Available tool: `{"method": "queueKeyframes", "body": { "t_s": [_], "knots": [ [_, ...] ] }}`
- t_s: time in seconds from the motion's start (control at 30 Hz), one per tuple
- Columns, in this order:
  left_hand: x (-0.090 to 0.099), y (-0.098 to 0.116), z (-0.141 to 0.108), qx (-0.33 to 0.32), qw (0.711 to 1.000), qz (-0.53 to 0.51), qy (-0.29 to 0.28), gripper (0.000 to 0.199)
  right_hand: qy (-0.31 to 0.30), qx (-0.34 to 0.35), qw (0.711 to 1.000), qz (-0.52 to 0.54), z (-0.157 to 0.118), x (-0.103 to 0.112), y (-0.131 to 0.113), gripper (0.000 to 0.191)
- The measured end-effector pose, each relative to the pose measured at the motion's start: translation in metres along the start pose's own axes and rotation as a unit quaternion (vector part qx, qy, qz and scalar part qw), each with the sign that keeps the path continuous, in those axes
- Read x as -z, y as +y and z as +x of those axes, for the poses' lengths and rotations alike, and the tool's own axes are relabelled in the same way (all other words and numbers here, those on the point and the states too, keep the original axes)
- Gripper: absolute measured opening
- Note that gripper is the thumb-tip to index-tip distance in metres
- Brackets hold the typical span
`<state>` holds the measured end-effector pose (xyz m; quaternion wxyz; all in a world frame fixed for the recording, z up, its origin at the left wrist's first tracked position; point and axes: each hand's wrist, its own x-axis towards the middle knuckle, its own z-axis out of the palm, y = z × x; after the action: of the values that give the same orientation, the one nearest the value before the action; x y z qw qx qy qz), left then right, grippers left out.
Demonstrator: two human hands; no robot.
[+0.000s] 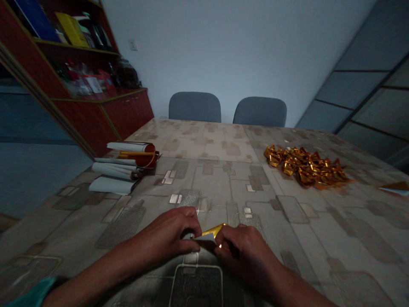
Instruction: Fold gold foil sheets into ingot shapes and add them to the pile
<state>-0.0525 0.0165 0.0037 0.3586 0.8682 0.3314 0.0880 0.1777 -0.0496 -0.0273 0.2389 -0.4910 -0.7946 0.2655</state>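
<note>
Between my two hands is a small piece of gold foil paper [217, 229], folded, its pale underside partly showing. My left hand [179, 228] pinches its left end between thumb and fingers. At the other end, my right hand [244, 247] has its fingers curled tightly on the paper. Both hands are just above the near part of the table, and the fingers hide much of the fold. Off to the right lies a cluster of shiny folded gold foil pieces [306, 167]. Folded-over foil sheets with pale backs [116, 168] lie at the left.
A patterned cloth covers the table [211, 181]. Another foil sheet [396, 187] lies by the right edge. Two grey chairs [194, 106] stand at the far side before the wall. A reddish wooden cabinet [124, 115] with filled shelves is at the back left.
</note>
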Motion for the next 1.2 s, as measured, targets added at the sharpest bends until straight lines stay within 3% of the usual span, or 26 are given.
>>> {"method": "queueKeyframes", "body": {
  "t_s": [0.33,0.43,0.57,0.7,1.2],
  "knots": [
    [-0.004,-0.001,-0.002,0.032,0.999,0.011,0.019,0.012,0.003,-0.038,0.998,0.053,0.004,0.000,-0.005,0.003],
    [-0.004,0.002,-0.005,0.035,0.999,0.034,0.022,0.013,0.004,-0.040,0.998,0.042,0.003,0.000,-0.005,0.008],
    [-0.005,0.005,-0.005,0.033,0.997,0.061,0.019,0.014,0.025,0.010,1.000,0.013,0.001,0.000,-0.003,0.004],
    [-0.005,0.009,-0.003,0.048,0.996,0.074,0.012,0.015,0.026,0.072,0.997,0.007,-0.001,-0.002,0.000,0.020],
    [-0.007,0.003,-0.002,0.078,0.992,0.095,0.018,0.012,0.036,0.102,0.994,0.026,0.000,-0.003,0.002,0.021]
  ]
}}
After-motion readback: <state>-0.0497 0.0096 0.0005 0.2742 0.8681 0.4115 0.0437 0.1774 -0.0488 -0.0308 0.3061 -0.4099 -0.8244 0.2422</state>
